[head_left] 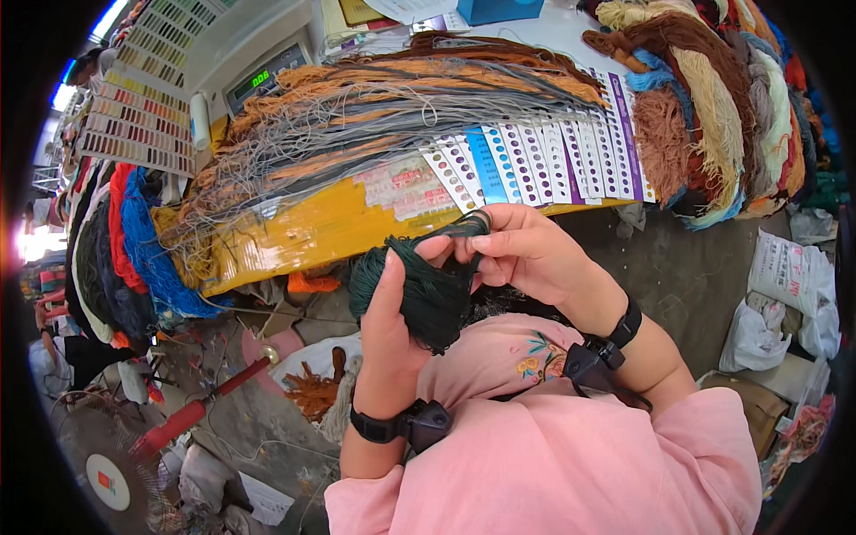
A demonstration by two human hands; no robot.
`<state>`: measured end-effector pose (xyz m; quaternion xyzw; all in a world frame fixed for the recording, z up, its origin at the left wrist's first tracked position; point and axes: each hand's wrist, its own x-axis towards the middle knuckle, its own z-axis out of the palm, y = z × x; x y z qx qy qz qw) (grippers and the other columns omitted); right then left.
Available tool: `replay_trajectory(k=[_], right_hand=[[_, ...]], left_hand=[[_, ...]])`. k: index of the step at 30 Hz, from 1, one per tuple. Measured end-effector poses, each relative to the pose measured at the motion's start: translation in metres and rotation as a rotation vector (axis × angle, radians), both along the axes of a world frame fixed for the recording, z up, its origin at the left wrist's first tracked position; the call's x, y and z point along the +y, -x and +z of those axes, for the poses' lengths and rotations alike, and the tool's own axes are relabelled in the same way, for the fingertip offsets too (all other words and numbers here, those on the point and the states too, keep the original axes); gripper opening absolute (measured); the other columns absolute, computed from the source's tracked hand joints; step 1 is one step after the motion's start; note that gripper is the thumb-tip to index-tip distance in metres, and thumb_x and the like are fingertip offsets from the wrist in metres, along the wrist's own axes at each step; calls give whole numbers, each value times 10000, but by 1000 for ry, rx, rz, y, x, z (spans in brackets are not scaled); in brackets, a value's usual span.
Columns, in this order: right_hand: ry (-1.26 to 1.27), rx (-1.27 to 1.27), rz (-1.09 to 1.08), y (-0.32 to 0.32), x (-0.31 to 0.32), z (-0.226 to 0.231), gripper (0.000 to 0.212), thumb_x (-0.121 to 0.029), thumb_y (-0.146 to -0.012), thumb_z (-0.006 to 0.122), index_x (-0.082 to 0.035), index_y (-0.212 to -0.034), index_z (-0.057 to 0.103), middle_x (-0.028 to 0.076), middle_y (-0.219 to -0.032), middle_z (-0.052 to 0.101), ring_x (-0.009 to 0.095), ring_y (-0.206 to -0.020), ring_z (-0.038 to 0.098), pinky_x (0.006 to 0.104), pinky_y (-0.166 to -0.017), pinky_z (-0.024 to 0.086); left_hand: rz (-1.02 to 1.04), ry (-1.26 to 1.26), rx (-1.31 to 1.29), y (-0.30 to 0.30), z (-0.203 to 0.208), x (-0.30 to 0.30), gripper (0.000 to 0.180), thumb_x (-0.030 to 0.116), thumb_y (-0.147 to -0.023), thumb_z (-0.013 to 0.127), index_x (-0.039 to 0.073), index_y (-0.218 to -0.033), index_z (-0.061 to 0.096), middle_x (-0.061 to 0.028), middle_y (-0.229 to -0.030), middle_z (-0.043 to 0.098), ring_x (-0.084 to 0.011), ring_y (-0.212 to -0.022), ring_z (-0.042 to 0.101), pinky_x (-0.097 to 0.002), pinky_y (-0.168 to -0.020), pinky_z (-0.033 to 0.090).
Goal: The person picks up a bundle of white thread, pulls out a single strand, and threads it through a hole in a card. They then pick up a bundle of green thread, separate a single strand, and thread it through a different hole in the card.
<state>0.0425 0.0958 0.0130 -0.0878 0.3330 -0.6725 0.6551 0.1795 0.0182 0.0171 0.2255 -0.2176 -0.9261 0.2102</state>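
Note:
A bundled skein of dark green yarn is held up in front of my body, off the near edge of the table. My left hand is wrapped round it, thumb upright along its left side and the bulk of the yarn hanging over the palm. At the skein's upper right end, my right hand pinches some of the green strands between thumb and fingers. Those strands form a small loop near the fingertips. The fingers of both hands are partly hidden by the yarn and by each other.
Long grey, orange and brown yarns lie across the yellow-edged table. Punched thread cards sit beside them, a scale behind. Coloured skeins hang at right, more at left. A fan stands lower left, white bags far right.

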Motion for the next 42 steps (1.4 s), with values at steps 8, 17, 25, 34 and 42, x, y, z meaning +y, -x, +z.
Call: replay_trajectory(k=[8,17,25,34,42], right_hand=[[-134,322,122,-9,-10,22,193,-76,-716,543,-5,-893,570,0,-679,560,15,-518,463,126,-426,349],[-175,320,68,-10,-11,16,143,-55,-701,541,-26,-828,601,-22,-653,549,0,-490,432,132,-393,298],[-156,263,85,-9,-13,14,77,-54,-704,548,-15,-756,589,-33,-598,520,5,-460,402,143,-384,277],[26,137,87,0,-4,7,71,-48,-716,554,9,-757,564,20,-623,529,55,-471,433,157,-431,335],[-114,1265,391,39,16,56,97,-96,-701,577,-10,-732,547,-38,-508,434,59,-488,399,190,-442,319]], left_hand=[[-40,20,62,2,5,2,417,260,-862,305,-43,-1140,378,-143,-1105,437,-227,-1008,443,-363,-867,351],[29,-38,-30,2,0,-1,264,146,-837,376,-31,-1012,466,-123,-1018,489,-193,-914,489,-331,-821,389],[82,-57,-117,3,0,0,130,110,-808,461,7,-879,501,-97,-901,534,-182,-832,532,-317,-736,447],[177,-37,-6,0,1,-2,202,183,-848,395,57,-698,446,-37,-755,466,-117,-598,486,-264,-633,446],[-381,121,-260,-10,23,-41,170,152,-793,468,28,-676,471,-73,-572,486,-73,-378,364,-176,-343,275]])
